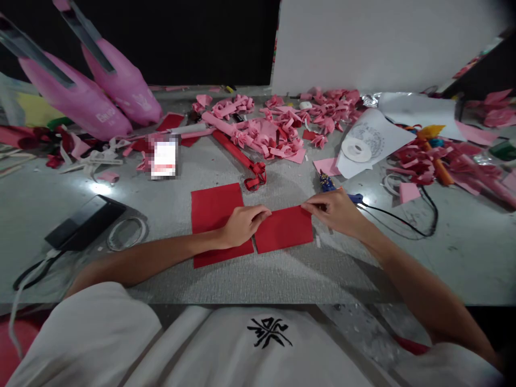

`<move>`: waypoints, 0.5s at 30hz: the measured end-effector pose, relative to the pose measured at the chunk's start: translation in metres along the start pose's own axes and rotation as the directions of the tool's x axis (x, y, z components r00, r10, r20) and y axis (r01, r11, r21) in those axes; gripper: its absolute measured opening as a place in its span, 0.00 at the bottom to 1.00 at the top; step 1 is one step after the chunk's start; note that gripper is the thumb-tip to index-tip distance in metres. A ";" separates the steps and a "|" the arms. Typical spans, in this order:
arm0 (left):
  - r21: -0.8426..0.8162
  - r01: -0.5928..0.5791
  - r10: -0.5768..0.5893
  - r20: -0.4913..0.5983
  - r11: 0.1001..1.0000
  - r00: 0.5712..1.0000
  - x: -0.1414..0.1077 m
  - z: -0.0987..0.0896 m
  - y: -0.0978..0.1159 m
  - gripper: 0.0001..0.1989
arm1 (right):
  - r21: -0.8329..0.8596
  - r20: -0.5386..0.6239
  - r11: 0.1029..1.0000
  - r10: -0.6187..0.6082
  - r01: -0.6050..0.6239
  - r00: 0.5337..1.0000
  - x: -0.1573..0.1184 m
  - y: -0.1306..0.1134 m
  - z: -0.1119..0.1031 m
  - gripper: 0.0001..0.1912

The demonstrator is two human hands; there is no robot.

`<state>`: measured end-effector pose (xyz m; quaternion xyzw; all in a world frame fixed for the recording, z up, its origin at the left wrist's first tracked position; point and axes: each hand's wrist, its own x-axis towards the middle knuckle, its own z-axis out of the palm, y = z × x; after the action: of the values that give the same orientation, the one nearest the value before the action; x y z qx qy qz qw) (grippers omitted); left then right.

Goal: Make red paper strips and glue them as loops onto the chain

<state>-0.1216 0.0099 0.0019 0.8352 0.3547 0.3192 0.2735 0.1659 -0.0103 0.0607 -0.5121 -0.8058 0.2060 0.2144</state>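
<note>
A red paper piece lies on the grey table, wider than it is deep. My left hand pinches its upper left corner between thumb and fingers. At the upper right corner, my right hand has the same paper pinched. A larger red sheet lies flat to the left, partly covered by my left hand and wrist. Just behind my right hand is a blue tool with a black cord, partly hidden by the hand.
Curled pink paper pieces are heaped at the back. A red rolled stem lies before them. At left are a black device, a clear tape ring and pink bags. A white roll sits on printed paper at right.
</note>
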 end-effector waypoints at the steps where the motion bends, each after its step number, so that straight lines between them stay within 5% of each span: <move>1: -0.005 0.012 -0.012 0.013 1.000 1.000 0.001 0.000 0.001 0.15 | -0.021 -0.014 1.000 0.004 -0.004 1.000 -0.001 0.000 -0.002 0.18; 6: -0.010 0.084 -0.084 0.006 0.996 0.996 0.002 -0.003 0.001 0.15 | -0.136 -0.113 0.989 0.046 -0.062 0.993 -0.006 0.008 -0.027 0.17; 10: -0.056 0.124 -0.130 -0.127 0.991 0.983 -0.001 -0.005 -0.002 0.15 | -0.167 -0.265 0.962 0.168 -0.217 0.949 -0.011 0.022 -0.054 0.20; 15: 0.110 -0.100 0.126 -0.265 0.989 0.956 0.000 0.000 0.001 0.23 | 0.041 -0.029 0.978 0.206 -0.205 0.978 -0.010 0.011 -0.039 0.22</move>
<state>-0.1209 0.0096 0.0021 0.8147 0.3550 0.4283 0.1637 0.1995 -0.0105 0.0852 -0.5920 -0.7408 0.2337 0.2150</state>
